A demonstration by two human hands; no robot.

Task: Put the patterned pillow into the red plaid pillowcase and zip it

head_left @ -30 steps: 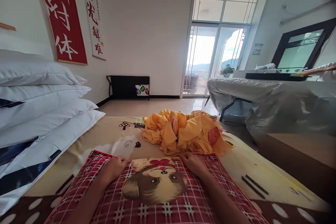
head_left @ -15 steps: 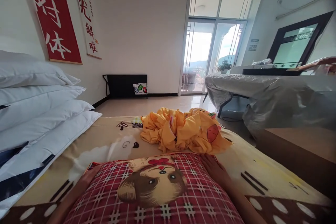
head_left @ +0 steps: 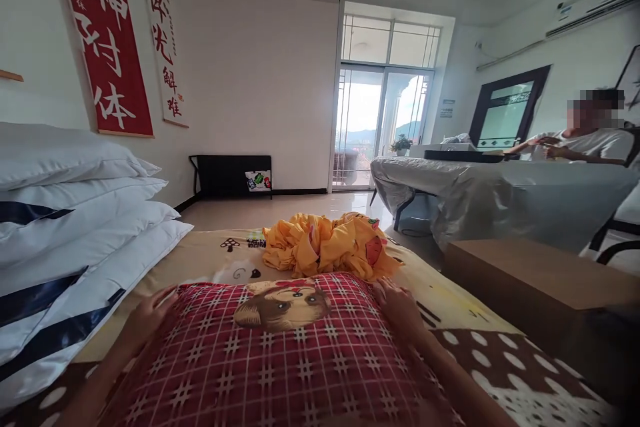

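Observation:
A plump pillow (head_left: 300,367) in a red plaid cover with a printed bear face lies in front of me on the bed. My left hand (head_left: 151,310) is at its far left corner, fingers bent against the edge. At the far right corner my right hand (head_left: 397,300) has its fingers curled on the fabric; the thumbs are hard to make out. Just beyond the pillow's far edge is a crumpled yellow-orange cloth (head_left: 327,245) with fruit prints.
White pillows (head_left: 80,213) with dark stripes are stacked on the left. A patterned blanket (head_left: 480,347) covers the bed. On the right are a brown box (head_left: 525,270) and a plastic-covered table (head_left: 440,180), where another person (head_left: 595,140) sits.
My view has tipped up and turned right, bringing the seated person into sight. Both hands have shifted outward to the pillow's far corners, and its bear print looks more foreshortened.

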